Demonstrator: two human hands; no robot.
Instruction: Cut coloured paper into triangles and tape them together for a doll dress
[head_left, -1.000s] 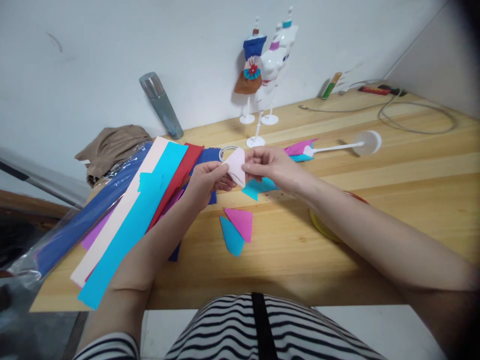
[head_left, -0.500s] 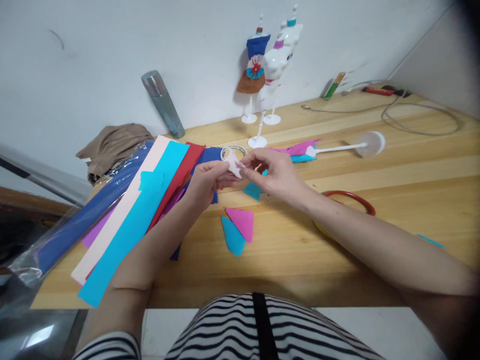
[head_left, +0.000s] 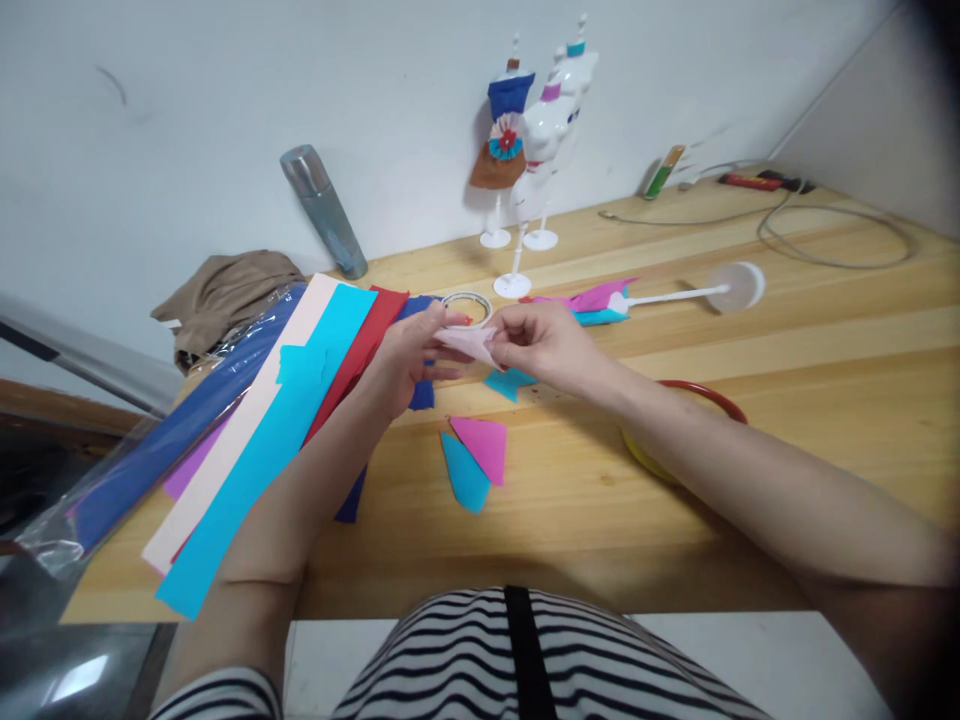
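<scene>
A small pale pink paper piece (head_left: 470, 343) is stretched between my two hands above the table. My left hand (head_left: 415, 358) grips its left side between thumb and fingers. At its right end, the closed fingertips of my right hand (head_left: 534, 343) pinch it. Below them lie a pink petal-shaped piece (head_left: 484, 448) and a blue one (head_left: 466, 474), partly overlapping. Another blue scrap (head_left: 510, 383) rests just under my right hand. A roll of tape (head_left: 469, 306) is behind the paper, partly hidden.
Long strips of coloured paper (head_left: 266, 440) and a plastic-wrapped blue roll (head_left: 180, 425) cover the left. Dress forms (head_left: 512, 285), a bottle (head_left: 326, 215) and a cable (head_left: 840, 262) stand or lie behind. A yellow-red ring-shaped object (head_left: 705, 390) is under my right forearm.
The pale pink paper has turned and now spans flatter between my hands. My left fingers have spread and shifted around it; my right hand has moved slightly.
</scene>
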